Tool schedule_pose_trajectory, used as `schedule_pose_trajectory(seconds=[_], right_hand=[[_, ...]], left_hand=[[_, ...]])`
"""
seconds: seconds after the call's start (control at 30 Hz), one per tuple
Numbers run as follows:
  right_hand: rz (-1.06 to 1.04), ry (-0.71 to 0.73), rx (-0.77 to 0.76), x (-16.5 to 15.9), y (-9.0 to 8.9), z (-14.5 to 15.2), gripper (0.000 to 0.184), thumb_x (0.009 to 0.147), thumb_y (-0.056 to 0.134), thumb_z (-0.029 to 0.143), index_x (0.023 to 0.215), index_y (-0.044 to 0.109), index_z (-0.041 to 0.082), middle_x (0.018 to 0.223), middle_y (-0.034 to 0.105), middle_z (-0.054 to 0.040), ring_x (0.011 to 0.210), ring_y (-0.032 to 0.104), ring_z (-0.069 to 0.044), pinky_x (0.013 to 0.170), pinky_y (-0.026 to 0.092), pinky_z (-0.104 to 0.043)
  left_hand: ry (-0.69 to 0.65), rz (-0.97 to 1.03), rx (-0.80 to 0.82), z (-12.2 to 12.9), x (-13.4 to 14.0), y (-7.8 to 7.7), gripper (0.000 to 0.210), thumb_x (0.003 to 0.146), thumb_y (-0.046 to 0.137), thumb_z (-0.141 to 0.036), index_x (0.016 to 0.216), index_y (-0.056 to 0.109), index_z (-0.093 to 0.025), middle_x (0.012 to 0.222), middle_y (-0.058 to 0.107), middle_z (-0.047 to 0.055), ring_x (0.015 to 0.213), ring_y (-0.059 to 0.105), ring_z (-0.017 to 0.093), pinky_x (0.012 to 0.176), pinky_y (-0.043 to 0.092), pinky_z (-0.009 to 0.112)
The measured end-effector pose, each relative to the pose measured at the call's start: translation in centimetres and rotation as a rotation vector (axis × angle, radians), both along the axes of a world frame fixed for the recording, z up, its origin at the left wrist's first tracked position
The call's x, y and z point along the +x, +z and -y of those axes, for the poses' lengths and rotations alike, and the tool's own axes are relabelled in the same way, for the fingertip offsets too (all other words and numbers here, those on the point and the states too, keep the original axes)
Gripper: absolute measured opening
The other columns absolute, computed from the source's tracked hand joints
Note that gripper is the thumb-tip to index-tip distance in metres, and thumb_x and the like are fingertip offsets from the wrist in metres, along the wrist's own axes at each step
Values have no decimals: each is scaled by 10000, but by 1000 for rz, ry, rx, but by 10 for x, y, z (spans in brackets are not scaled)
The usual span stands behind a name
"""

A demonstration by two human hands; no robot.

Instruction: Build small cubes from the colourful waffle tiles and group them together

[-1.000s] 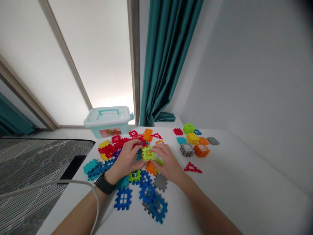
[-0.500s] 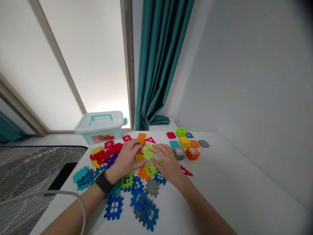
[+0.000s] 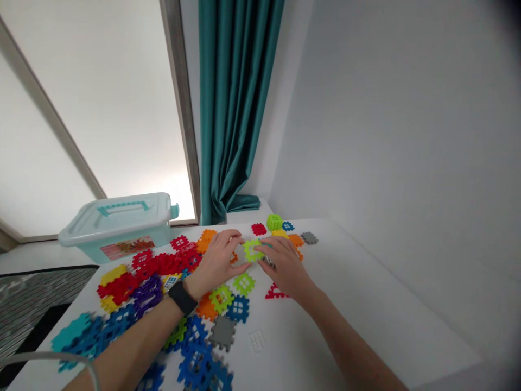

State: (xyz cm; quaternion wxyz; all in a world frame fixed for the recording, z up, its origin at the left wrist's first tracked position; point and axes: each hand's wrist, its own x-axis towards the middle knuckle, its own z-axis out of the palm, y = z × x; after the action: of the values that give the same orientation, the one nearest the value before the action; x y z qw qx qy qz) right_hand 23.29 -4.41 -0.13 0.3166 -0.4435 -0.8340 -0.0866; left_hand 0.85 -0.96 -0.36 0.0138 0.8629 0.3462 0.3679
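A lime-green toothed building panel (image 3: 252, 250) with a window opening is between my two hands, above the white table. My left hand (image 3: 217, 260), with a black watch on the wrist, has its curved fingertips and thumb at the panel's left edge. From the other side, my right hand (image 3: 287, 266) grips the panel's right edge with fingers and thumb. Just below are another lime-green panel (image 3: 244, 283) and a blue window panel (image 3: 237, 309). A red triangular piece (image 3: 277, 292) lies under my right hand. A grey block behind my right hand's fingers is mostly hidden.
Piles of red (image 3: 175, 262), purple (image 3: 148, 295) and blue panels (image 3: 199, 358) spread over the table's left half. A lidded teal box (image 3: 122, 228) stands at the back left. Stacked lime-green panels (image 3: 274, 222) and a grey panel (image 3: 309, 238) lie at the back right.
The view has turned to the right, so the table's things appear further left. Both hands and the lime-green panel have moved right over the table, away from the pile.
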Motion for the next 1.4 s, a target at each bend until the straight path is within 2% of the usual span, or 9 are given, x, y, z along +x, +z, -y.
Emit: schedule_pose_trajectory(seconds=[0.13, 0.2, 0.33, 0.4, 0.6, 0.83, 1.03, 1.4], right_hand=[[4, -43, -7, 21, 2, -13, 275, 902, 632, 198, 1172, 662, 245, 1253, 679, -85, 1198, 572, -282, 1067, 414, -482], [-9, -66, -13, 33, 2, -22, 288, 904, 617, 199, 1185, 658, 246, 1273, 674, -85, 1200, 574, -277, 1071, 406, -477], [-48, -106, -64, 55, 1, -49, 274, 908, 611, 244, 1178, 654, 232, 1237, 695, -87, 1181, 583, -275, 1066, 402, -464], [-50, -132, -99, 66, 0, -65, 262, 904, 603, 238, 1161, 656, 232, 1256, 689, -85, 1187, 579, -274, 1060, 399, -460], [-59, -203, -210, 91, -4, -110, 236, 852, 637, 222, 1087, 651, 227, 1199, 703, -83, 1146, 580, -278, 1022, 412, -447], [-49, -199, -245, 106, -6, -147, 187, 871, 618, 233, 1057, 645, 233, 1184, 704, -58, 1128, 586, -261, 1010, 412, -427], [-43, -196, -277, 111, -12, -162, 184, 858, 633, 218, 1041, 645, 230, 1157, 706, -54, 1104, 601, -256, 974, 430, -412], [-21, -207, -322, 117, -22, -168, 167, 842, 659, 222, 1008, 661, 229, 1091, 716, -45, 1047, 610, -246, 933, 448, -399]], left_hand=[[-7, 28, -34, -13, 18, -6, 544, 872, 706, -373, 1333, 488, -183, 1202, 627, 115, 1125, 595, 284, 985, 474, 451], [15, 15, -56, -17, 23, -11, 525, 920, 634, -364, 1382, 463, -182, 1183, 645, 112, 1093, 608, 281, 966, 477, 455], [4, -146, -89, -22, 22, -25, 268, 942, 560, -286, 1196, 617, -220, 1199, 661, 88, 1120, 602, 274, 994, 452, 470], [-12, -235, -108, -24, 20, -32, 218, 930, 570, -265, 1125, 656, -224, 1222, 665, 86, 1153, 592, 279, 1014, 437, 486], [-25, -341, -143, -25, 14, -43, 268, 947, 550, -283, 1178, 672, -228, 1235, 675, 88, 1174, 590, 281, 1051, 412, 500], [-21, -370, -157, -23, 17, -44, 276, 954, 529, -276, 1185, 668, -216, 1231, 676, 95, 1159, 600, 279, 1054, 427, 500], [-30, -368, -144, -23, 17, -44, 273, 945, 536, -255, 1187, 655, -216, 1213, 679, 96, 1156, 600, 281, 1024, 458, 490], [-32, -373, -164, -25, 16, -47, 284, 948, 543, -257, 1214, 637, -221, 1229, 669, 93, 1161, 594, 283, 1023, 451, 487]])
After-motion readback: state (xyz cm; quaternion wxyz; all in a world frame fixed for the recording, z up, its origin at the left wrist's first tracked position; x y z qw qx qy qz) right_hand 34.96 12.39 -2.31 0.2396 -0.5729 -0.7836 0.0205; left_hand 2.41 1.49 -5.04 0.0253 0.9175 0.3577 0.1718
